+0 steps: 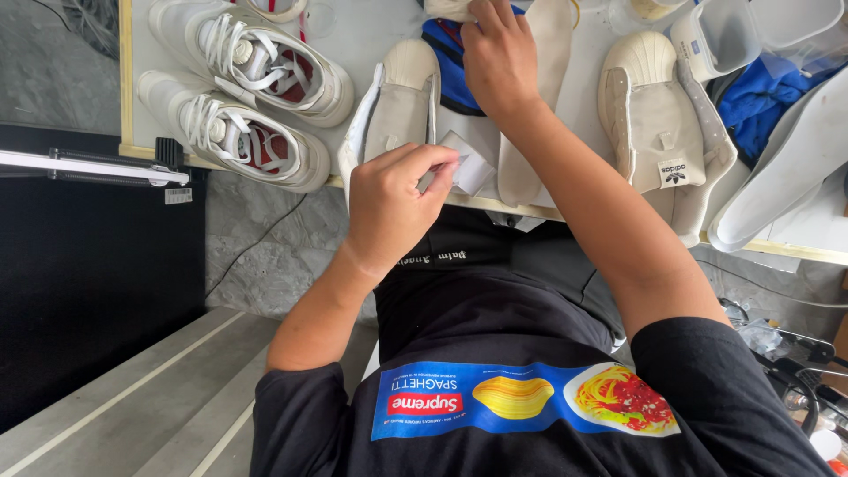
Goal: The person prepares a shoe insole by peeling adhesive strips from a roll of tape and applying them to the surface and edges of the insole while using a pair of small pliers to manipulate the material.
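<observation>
Left hand (396, 201) fingers pinch a small white paper slip (468, 166) at their tips over the white desk (367, 31) edge; right hand (499, 57) fingers, beyond, press down a long cream leather shoe piece (539, 106), so this is likely the slip-fitting step, calling next for careful alignment.

Head view, close, straight down over table edge (495, 205)
</observation>
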